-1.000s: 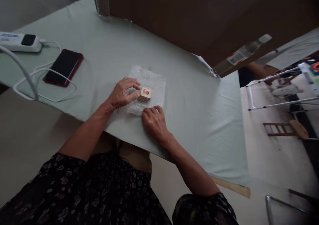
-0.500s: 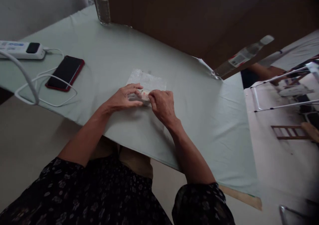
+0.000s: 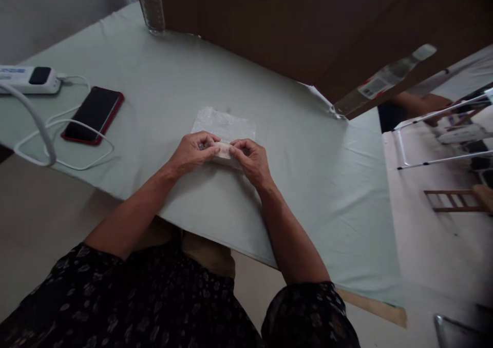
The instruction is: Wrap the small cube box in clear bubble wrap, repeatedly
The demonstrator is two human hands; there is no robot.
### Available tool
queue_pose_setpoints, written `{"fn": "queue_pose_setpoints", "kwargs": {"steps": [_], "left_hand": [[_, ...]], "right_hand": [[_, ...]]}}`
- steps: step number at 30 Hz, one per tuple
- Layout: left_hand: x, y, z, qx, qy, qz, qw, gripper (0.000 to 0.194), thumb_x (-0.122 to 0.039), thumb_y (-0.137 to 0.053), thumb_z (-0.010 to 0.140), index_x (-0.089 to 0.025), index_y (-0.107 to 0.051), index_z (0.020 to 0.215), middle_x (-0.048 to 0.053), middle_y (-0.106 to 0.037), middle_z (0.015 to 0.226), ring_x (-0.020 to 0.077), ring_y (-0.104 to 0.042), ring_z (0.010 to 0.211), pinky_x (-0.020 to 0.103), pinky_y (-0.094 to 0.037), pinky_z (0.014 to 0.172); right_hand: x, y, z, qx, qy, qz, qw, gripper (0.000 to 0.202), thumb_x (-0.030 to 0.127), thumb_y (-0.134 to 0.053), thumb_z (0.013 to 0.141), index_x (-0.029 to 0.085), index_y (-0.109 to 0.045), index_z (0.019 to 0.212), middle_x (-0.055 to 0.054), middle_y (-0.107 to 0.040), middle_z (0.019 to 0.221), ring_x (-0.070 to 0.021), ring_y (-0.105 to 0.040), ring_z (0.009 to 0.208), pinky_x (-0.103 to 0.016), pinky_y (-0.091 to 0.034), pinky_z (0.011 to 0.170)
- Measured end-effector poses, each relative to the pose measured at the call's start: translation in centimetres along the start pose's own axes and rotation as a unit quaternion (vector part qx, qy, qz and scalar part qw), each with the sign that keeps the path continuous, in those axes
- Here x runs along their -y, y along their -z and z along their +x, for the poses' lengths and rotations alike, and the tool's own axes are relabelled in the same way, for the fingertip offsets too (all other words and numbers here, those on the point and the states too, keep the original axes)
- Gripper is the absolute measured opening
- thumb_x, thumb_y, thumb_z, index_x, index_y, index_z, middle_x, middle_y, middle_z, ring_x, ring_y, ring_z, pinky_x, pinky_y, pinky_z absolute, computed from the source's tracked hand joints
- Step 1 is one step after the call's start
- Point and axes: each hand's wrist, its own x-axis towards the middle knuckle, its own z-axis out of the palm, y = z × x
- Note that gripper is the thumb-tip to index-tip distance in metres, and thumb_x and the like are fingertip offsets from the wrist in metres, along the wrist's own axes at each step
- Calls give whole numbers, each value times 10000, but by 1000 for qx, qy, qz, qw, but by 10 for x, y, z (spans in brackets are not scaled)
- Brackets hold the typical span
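Observation:
A sheet of clear bubble wrap [image 3: 225, 124] lies on the table in front of me, its far part flat. Its near part is folded over a small pale box [image 3: 223, 151], which shows faintly through the plastic. My left hand [image 3: 194, 152] pinches the folded edge at the left, thumb on the near side and fingers behind. At the right end, my right hand [image 3: 252, 160] grips the same fold between thumb and fingers. Most of the box's ends are hidden behind the fingers.
Left on the green tablecloth [image 3: 308, 158] are a phone [image 3: 93, 116], a looped white cable [image 3: 77, 167] and a power strip [image 3: 29, 79]. Behind stands a large brown board [image 3: 262, 35], with a bottle [image 3: 151, 9] and a tilted bottle [image 3: 379, 83] against it. A metal frame [image 3: 400, 148] stands right.
My left hand has closed from a spread pose onto the fold. The bubble wrap now covers the box, whose printed top was bare before. My right thumb has moved onto the fold.

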Motion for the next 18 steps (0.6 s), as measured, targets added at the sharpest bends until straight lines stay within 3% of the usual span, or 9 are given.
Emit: {"fn": "queue_pose_setpoints", "kwargs": {"steps": [6,18], "left_hand": [[-1,-1,0,-20,24,-43,999,228,-367,-686,722,-158,-610,671,99,-756,1015,212,-682,921,323,-501,799],[-2,-4,0,-2,49,-68,996,218,-348,-717,677,-148,-630,689,46,-712,857,129,-568,715,258,-422,657]], "right_hand": [[5,-6,-3,-24,-19,4,1000,178,374,-671,783,199,-651,757,-2,-686,785,-143,-588,725,-294,-449,730],[1,-5,-6,-49,-26,-43,998,123,326,-622,813,207,-607,785,6,-649,744,-152,-571,697,-301,-458,684]]}}
